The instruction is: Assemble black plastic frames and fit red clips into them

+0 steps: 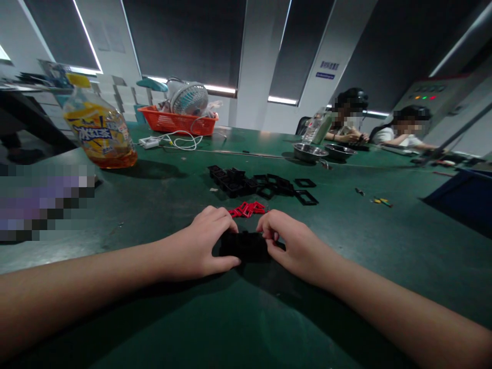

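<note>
A black block-like part [246, 247] rests on the green table [184, 318] in front of me. My left hand [209, 243] grips its left end, thumb at the near side and fingers at the far side. At its right end, my right hand [282, 241] has its fingers bent and pressed together against the part; whether a smaller piece is between them is too dark to tell. Just beyond the hands lie several red frames [248, 209]. Farther back is a pile of black parts [230, 182], with black rectangular frames [306, 197] to its right.
A tea bottle [100, 128] and a blurred purple object [42, 202] are at left. An orange basket [177, 122], white cable [184, 141] and metal bowls [309, 152] stand farther back. Two people [348, 120] sit at back right, beyond a blue bin [465, 197].
</note>
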The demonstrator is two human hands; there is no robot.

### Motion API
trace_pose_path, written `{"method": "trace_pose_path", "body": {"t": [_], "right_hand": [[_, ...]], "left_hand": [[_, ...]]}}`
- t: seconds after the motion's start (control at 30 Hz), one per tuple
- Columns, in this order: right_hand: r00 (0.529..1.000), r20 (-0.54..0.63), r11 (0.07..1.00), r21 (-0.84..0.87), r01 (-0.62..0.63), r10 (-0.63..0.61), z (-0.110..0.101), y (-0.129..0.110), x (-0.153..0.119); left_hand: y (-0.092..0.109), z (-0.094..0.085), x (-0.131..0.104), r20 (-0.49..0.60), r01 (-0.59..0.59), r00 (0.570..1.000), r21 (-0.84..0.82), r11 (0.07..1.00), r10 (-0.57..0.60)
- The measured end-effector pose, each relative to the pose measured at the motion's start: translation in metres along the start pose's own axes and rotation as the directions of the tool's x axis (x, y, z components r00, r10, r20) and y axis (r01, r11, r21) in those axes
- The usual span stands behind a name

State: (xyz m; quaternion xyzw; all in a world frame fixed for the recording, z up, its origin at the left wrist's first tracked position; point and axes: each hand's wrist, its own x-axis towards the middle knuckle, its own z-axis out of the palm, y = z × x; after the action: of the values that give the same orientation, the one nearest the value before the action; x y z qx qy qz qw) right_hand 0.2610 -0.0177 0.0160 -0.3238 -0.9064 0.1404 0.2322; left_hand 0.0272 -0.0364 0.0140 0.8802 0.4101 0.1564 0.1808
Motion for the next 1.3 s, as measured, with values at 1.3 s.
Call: {"method": "trace_pose_path", "body": {"t": [1.3], "right_hand": [[0.996,0.09,0.997,0.072,-0.013,0.006,-0.011,-0.008,-0.002]], "left_hand": [[-0.003,0.002,0.0,-0.027,-0.03,0.999,0.004,1.0,0.03]]}}
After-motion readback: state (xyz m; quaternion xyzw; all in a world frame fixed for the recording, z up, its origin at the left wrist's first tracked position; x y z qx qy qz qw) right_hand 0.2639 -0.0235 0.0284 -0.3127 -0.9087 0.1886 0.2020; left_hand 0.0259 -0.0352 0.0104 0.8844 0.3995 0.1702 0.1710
